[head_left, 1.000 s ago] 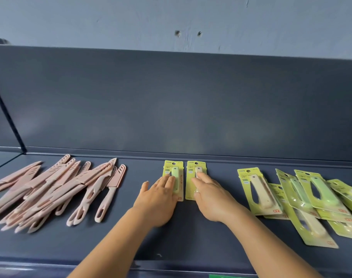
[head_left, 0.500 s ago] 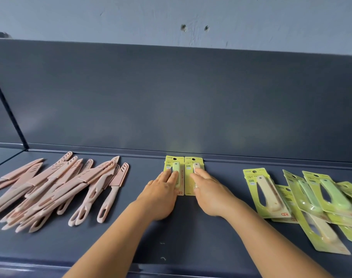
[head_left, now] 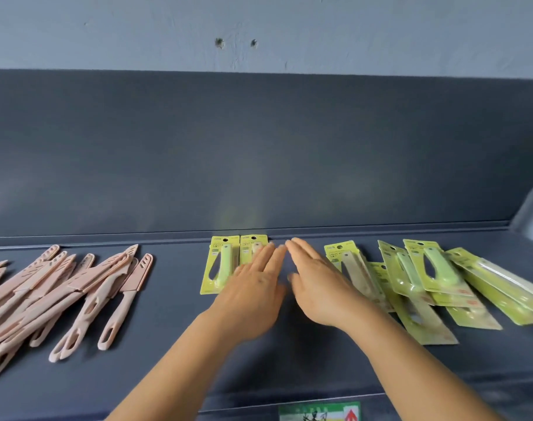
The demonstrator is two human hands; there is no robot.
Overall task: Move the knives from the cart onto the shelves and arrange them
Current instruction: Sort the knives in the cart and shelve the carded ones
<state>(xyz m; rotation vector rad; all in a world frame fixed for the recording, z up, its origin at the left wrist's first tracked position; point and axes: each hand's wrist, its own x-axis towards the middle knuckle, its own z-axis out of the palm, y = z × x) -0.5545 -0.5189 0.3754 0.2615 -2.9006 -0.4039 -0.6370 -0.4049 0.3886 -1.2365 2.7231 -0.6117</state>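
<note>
Right now the left hand (head_left: 253, 294) lies flat with straight fingers over the right one of two green knife packs (head_left: 220, 264) that sit side by side at the back of the shelf (head_left: 174, 354). It grips nothing. The right hand (head_left: 318, 287) is also flat, fingers straight, low over the bare shelf between that pair and the messy pile of packs (head_left: 435, 281) on the right; whether it touches the shelf cannot be told.

Each pack looks like a thin card with a clear plastic bubble over the knife. It is likely light and a bit bendy, and it probably slides easily on the smooth shelf. A flat push on the bubble should move it. To lift one, pinching the card edge seems best.

Off to the left lie pink knives (head_left: 76, 296) in a loose heap. Their covers look hard and slippery, so the handle end with the hole seems the safe place to hold.
</note>
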